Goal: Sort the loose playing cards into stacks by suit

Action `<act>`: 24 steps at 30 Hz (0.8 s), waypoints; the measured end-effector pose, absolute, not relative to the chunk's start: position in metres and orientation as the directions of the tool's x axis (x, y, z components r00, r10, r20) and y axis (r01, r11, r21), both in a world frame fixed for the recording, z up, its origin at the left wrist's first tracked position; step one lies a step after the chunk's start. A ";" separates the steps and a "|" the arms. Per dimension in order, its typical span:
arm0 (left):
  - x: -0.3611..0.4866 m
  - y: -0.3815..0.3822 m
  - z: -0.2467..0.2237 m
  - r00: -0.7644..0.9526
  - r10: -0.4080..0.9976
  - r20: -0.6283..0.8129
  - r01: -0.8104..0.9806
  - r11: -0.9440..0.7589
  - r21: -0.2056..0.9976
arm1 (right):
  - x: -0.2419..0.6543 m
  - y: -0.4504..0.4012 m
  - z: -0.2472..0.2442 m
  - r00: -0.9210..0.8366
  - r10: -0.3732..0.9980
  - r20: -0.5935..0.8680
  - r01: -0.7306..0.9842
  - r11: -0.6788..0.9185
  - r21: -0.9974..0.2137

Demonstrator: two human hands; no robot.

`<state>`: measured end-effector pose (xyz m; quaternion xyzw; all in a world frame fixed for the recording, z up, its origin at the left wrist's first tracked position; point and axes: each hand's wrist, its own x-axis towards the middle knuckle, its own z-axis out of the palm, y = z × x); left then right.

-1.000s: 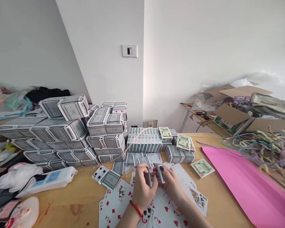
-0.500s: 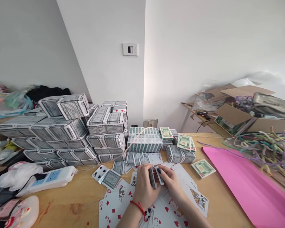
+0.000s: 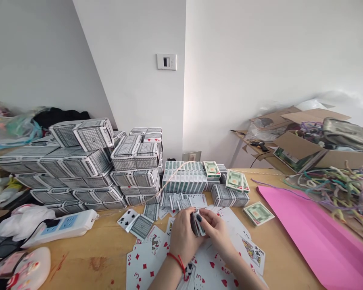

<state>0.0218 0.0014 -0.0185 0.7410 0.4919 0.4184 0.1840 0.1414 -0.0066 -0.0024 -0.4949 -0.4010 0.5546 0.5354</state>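
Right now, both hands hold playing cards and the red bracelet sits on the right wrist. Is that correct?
The wrist is wrong: the head view shows the red bracelet around the wrist of the left hand, not the right hand. Both do hold playing cards.

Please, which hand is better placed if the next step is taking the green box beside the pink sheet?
Probably the right hand, nearer the green box; the left hand is farther left.
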 end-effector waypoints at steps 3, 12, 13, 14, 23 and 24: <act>0.023 0.001 -0.019 0.163 0.875 0.456 0.587 -0.457 0.668 | 0.139 -0.006 -0.006 0.085 0.991 -0.104 -0.209 -0.084 -0.974; 0.025 0.002 -0.019 0.114 0.845 0.522 0.644 -0.463 0.609 | 0.135 -0.008 -0.012 0.181 0.980 -0.087 -0.181 -0.054 -0.982; 0.025 0.002 -0.020 0.119 0.845 0.521 0.647 -0.464 0.605 | 0.135 -0.008 -0.012 0.183 0.979 -0.086 -0.171 -0.054 -0.984; 0.025 0.002 -0.020 0.123 0.847 0.516 0.650 -0.462 0.603 | 0.135 -0.008 -0.012 0.186 0.979 -0.085 -0.160 -0.055 -0.986; 0.025 0.002 -0.023 0.136 0.841 0.523 0.674 -0.466 0.574 | 0.134 -0.007 -0.015 0.108 0.993 -0.042 -0.124 -0.028 -0.992; 0.025 0.002 -0.022 0.139 0.834 0.534 0.678 -0.473 0.563 | 0.134 -0.007 -0.016 0.085 0.995 -0.042 -0.112 -0.032 -0.993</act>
